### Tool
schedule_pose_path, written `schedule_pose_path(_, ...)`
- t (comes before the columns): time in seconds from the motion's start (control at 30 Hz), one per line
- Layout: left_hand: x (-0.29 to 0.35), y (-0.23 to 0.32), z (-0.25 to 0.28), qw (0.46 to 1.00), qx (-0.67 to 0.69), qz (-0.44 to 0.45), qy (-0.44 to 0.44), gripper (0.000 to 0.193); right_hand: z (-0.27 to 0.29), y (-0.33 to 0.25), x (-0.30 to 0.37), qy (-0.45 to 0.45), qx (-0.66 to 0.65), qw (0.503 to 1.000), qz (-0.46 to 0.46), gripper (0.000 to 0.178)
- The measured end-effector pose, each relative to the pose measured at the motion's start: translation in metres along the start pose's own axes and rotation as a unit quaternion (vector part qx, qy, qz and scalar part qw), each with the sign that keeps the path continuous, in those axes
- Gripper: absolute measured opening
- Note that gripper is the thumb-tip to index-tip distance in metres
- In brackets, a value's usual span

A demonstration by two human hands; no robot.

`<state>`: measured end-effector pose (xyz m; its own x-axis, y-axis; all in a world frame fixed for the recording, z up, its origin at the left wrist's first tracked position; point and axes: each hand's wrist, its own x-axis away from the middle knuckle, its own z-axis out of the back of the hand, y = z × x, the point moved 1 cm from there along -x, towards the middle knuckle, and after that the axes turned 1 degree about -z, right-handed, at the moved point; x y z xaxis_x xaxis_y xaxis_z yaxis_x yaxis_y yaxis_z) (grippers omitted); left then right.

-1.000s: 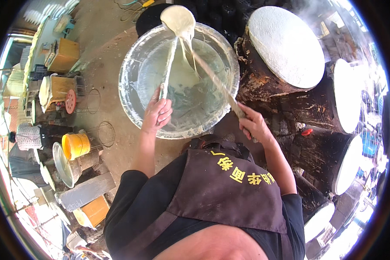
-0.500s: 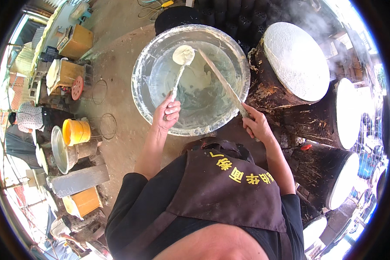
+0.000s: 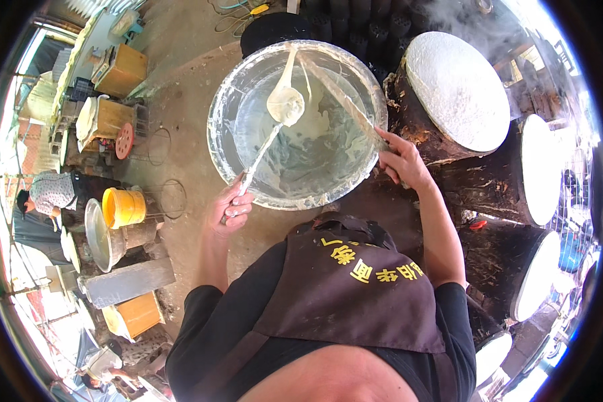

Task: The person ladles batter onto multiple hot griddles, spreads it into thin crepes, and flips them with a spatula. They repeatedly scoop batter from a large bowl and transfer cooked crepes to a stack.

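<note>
A wide basin (image 3: 221, 124) in front of me holds thick whitish batter (image 3: 318, 157). My left hand (image 3: 229, 209) is closed around the batter-coated handle of a ladle (image 3: 286, 105), whose bowl hangs over the basin. From that bowl a pale strand of batter (image 3: 287, 70) stretches towards the far rim. My right hand (image 3: 405, 161) grips a long wooden stick (image 3: 342, 100), which slants across the basin's right side with its far tip at the far rim. Drips of batter hang beside the stick.
Steaming drum-shaped stoves topped by round white surfaces (image 3: 459, 94) line my right. Dark cylindrical briquettes (image 3: 362, 30) stand beyond the basin. On the left are a yellow bucket (image 3: 124, 208), a metal pan (image 3: 98, 233), wooden boxes (image 3: 120, 70) and a person (image 3: 53, 191) in a patterned top.
My left hand has drawn back left and nearer to me, bringing the ladle with it. The stick's tip has shifted to the far rim, and batter now strings out from the ladle.
</note>
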<state>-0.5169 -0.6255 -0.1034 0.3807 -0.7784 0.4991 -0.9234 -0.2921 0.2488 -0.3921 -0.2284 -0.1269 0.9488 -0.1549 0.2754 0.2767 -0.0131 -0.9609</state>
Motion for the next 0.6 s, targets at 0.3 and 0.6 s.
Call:
schedule_pose_path(0.3, -0.027, -0.015, -0.017, 0.993, 0.084, -0.071, -0.041, 0.028, -0.006, 0.034, 0.098, -0.01, 0.041, 0.997, -0.068, 0.056)
schedule_pose_path(0.6, -0.012, -0.032, -0.098, 0.975, -0.128, -0.18, -0.027, 0.042, -0.03, 0.014, 0.089, -0.057, -0.093, 0.992, -0.062, 0.058)
